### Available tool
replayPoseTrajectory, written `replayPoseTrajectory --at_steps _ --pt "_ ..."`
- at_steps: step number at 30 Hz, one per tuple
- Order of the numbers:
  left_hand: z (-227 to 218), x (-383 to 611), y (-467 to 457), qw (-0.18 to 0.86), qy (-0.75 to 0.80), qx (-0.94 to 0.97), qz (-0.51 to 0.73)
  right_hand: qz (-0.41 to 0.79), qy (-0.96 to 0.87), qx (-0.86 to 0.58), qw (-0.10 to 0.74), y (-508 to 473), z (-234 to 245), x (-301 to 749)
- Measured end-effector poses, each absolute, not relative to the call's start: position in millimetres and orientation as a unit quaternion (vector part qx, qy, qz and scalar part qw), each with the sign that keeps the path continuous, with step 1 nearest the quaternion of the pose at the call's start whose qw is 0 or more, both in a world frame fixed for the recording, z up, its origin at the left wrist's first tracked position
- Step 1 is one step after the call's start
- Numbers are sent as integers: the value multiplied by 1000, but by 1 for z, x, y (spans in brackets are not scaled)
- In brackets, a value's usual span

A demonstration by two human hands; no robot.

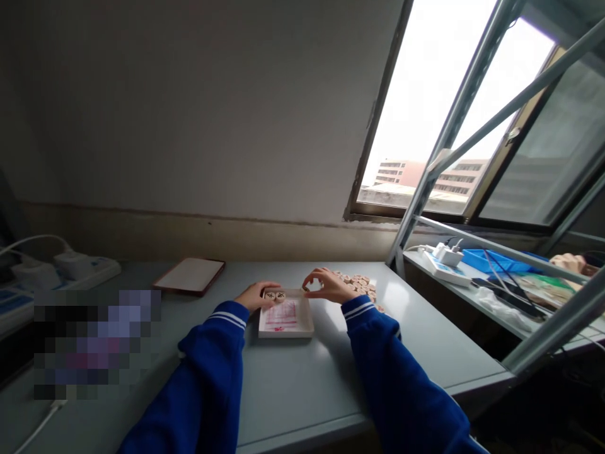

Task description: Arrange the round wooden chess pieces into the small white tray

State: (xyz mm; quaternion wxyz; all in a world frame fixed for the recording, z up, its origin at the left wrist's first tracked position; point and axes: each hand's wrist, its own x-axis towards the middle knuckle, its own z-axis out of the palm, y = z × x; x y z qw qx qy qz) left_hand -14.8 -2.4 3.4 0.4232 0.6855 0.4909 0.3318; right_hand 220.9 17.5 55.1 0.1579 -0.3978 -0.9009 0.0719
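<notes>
A shallow white box (286, 334) lies on the grey desk in front of me, with pink marks on its inner base. Two round wooden Chinese chess pieces (275, 296) with dark characters sit side by side in its far left corner. My left hand (255, 296) is closed round the box's left wall, thumb over the rim near those pieces. Above the far right corner, my right hand (331, 287) pinches a small Chinese chess piece (305, 289) between thumb and forefinger. Beyond this hand is a loose heap of chess pieces (363, 282), partly hidden by my hand and sleeve.
A red-edged lid or tray (191, 275) lies at the back left. Further left are a white power strip (97, 270) with plugs and a blurred-out item. To the right, a metal bed frame (420, 189) stands beside the desk, with a blue tray (491, 260) behind it.
</notes>
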Motion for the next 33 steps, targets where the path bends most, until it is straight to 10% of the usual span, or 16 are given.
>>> replayPoseTrajectory --at_steps 19,33 --pt "1 -20 -1 434 466 693 337 -7 -840 -492 229 21 53 242" --pt "-1 -17 -7 335 494 706 381 -48 -832 -545 95 28 34 254"
